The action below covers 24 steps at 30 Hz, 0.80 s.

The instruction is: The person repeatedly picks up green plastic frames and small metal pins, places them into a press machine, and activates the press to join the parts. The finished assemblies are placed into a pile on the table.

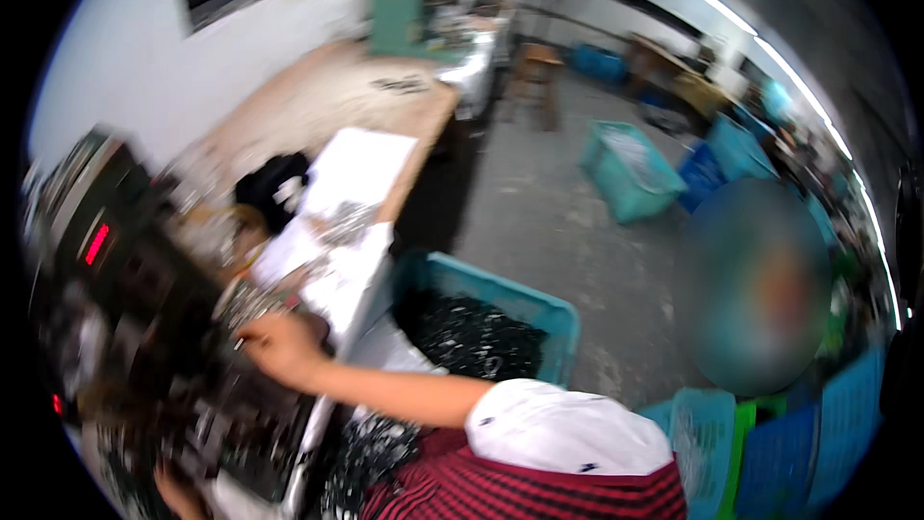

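My right hand (281,351) reaches left across the worktable, fingers pinched together. A small bright tip shows at the fingertips, too blurred to name. Just beyond the hand lies a heap of small metal parts (252,302). A dark green bench machine (125,241) with a red lit display stands to the left of the hand. Low at the left, by the machine's base, my left hand (179,489) shows only in part and is smeared by motion. Its fingers cannot be made out.
A teal crate (566,325) of black parts stands right of the table. White sheets (358,171) and a black bundle (273,191) lie on the table. Farther off are a green machine (397,10), a wooden stool (535,65) and a teal bin (630,173). A blurred patch hides the right side.
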Motion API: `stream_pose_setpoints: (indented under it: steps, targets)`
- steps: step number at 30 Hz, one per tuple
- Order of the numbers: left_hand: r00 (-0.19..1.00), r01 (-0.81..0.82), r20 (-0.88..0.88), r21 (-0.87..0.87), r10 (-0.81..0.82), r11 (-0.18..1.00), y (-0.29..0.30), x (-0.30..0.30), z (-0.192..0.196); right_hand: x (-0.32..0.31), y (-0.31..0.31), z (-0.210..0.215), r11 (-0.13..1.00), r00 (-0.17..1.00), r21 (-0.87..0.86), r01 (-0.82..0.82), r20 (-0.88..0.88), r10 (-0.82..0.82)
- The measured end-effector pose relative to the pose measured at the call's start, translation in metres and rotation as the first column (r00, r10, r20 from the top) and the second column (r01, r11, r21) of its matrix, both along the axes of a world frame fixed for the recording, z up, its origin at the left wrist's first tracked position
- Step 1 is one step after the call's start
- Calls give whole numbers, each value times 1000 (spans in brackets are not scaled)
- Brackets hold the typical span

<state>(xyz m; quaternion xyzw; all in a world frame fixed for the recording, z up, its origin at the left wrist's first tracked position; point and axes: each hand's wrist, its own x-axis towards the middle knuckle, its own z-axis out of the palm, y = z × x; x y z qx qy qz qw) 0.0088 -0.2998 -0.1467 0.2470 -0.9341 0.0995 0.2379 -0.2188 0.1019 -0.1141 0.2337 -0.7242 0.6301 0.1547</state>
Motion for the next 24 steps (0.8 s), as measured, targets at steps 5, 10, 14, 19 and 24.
stream_pose_setpoints:
  steps: [5,10,14,19,24]
  targets:
    - [961,177,204,74,-189,981,-5,-4,2,13,32,41,981,985,91,-169,-9,170]
    - [918,230,-318,-62,-237,971,41,-15,5,33,-21,84,857,848,-111,-503,130,514]
    - [153,739,-966,252,209,625,133,-15,82,48,-38,86,818,774,-268,-510,272,572]
    - [181,837,-934,-18,-308,546,209,-23,176,64,-40,107,757,674,-360,-545,349,651]
    - [92,883,-954,-53,-284,466,202,-38,179,75,-48,114,770,670,-420,-480,390,631]
